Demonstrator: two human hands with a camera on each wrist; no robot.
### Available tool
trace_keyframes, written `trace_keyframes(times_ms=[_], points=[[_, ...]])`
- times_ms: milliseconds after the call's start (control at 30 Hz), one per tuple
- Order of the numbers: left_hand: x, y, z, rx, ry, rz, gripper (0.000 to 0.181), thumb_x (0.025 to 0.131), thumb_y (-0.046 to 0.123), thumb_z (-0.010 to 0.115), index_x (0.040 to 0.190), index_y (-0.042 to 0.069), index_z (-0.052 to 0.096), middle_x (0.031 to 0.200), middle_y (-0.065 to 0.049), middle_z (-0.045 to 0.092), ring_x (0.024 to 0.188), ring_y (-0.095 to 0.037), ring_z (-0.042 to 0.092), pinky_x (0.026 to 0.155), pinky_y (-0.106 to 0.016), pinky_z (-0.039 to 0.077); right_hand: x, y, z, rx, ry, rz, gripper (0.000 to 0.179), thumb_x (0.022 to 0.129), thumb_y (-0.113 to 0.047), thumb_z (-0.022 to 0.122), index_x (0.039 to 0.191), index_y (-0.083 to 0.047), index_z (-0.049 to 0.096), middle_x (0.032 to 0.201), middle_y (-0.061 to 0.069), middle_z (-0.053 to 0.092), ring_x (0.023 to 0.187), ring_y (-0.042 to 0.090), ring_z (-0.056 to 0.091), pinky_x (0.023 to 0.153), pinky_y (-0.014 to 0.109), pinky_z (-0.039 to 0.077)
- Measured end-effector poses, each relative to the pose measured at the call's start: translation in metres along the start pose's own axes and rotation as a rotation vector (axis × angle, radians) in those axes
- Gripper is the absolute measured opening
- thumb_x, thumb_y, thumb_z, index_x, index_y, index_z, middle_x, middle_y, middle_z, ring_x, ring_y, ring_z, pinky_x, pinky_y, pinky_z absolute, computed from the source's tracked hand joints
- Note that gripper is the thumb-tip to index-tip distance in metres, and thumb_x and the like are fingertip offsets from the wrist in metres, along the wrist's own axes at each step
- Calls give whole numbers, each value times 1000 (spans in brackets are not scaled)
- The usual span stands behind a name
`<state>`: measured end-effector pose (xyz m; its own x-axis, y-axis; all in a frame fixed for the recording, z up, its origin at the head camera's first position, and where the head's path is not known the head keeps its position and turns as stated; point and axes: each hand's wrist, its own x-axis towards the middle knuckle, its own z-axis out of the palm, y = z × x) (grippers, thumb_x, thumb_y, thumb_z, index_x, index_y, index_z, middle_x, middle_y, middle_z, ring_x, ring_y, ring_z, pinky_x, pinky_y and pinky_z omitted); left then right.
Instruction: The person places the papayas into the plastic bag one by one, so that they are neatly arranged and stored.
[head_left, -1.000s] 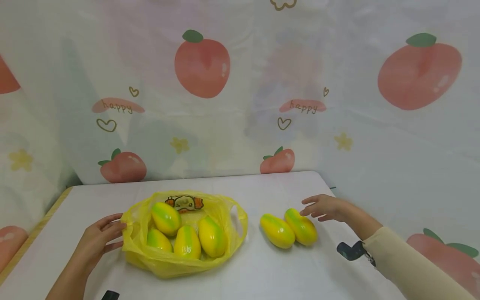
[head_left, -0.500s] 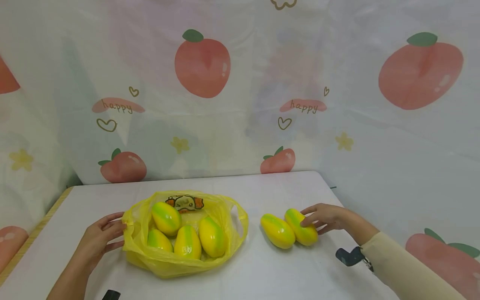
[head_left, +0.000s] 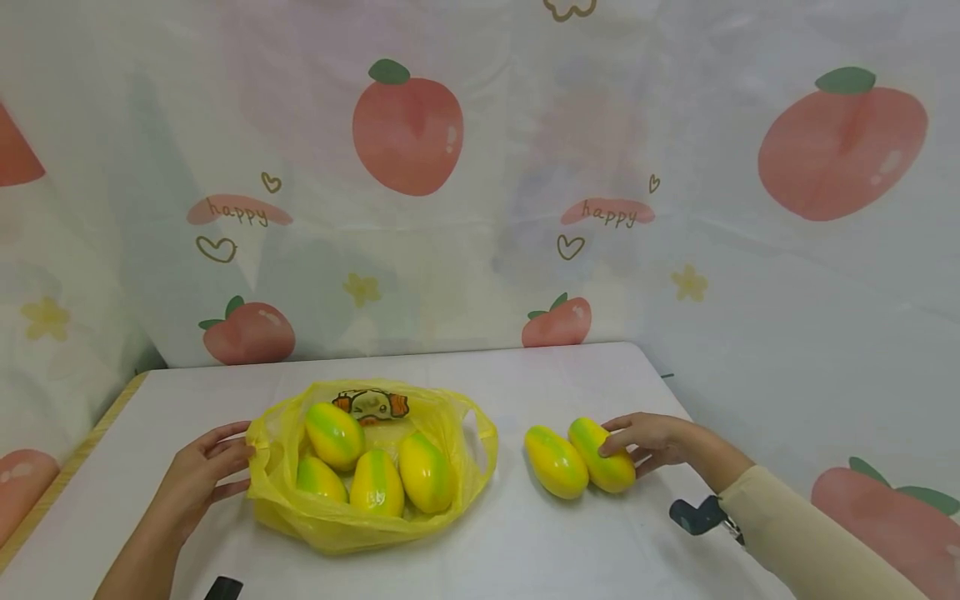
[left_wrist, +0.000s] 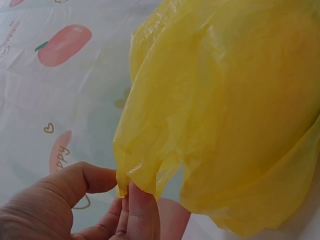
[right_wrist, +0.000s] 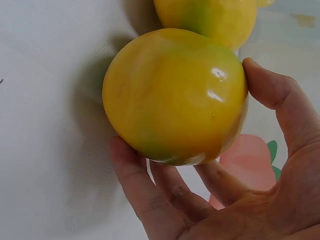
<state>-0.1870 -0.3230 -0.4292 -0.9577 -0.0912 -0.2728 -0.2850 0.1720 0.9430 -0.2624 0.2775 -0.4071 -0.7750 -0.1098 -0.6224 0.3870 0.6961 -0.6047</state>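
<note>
A glossy, egg-shaped yellow-green fruit [head_left: 612, 472] lies on the smooth white tabletop [head_left: 555, 554], gripped between the thumb and curved fingers of the right hand [head_left: 656, 439]; a matching fruit [head_left: 557, 463] sits just beside it. Further left, a thin, crinkled yellow plastic bag [head_left: 337, 533] gapes around four more rounded fruits [head_left: 377, 485], its edge pinched by the left hand [head_left: 202, 471]. Behind stands a peach-printed backdrop [head_left: 472, 258].

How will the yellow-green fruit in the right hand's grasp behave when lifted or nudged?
The yellow-green fruit looks smooth and glossy, so it may be slippery for the right hand. Its rounded body would probably roll if nudged, perhaps against the neighbouring fruit.
</note>
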Motion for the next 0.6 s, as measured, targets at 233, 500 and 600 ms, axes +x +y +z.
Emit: trace_keyframes(times_ms=[233,500,600], points=[[1,0,0,0,3,5,70,95,30,66,150,5,31,100,22,58,87,0,62,79,-29,61,1,-1,-1,-23,5,-7,79,81,-25,75,145,4,39,128,19,55,97,28,64,86,45,59],[1,2,0,5,0,-1,72,95,31,67,151,5,30,102,21,58,87,1,62,79,-29,61,-3,-10,-9,-46,28,-3,83,80,-26,77,147,3,37,133,24,52,102,31,62,87,45,59],[1,3,1,5,-3,-2,72,95,32,66,151,5,29,102,21,58,87,1,61,79,-29,61,-8,-19,-14,-54,24,-13,82,81,-26,75,147,4,37,134,26,50,105,33,61,88,46,58]])
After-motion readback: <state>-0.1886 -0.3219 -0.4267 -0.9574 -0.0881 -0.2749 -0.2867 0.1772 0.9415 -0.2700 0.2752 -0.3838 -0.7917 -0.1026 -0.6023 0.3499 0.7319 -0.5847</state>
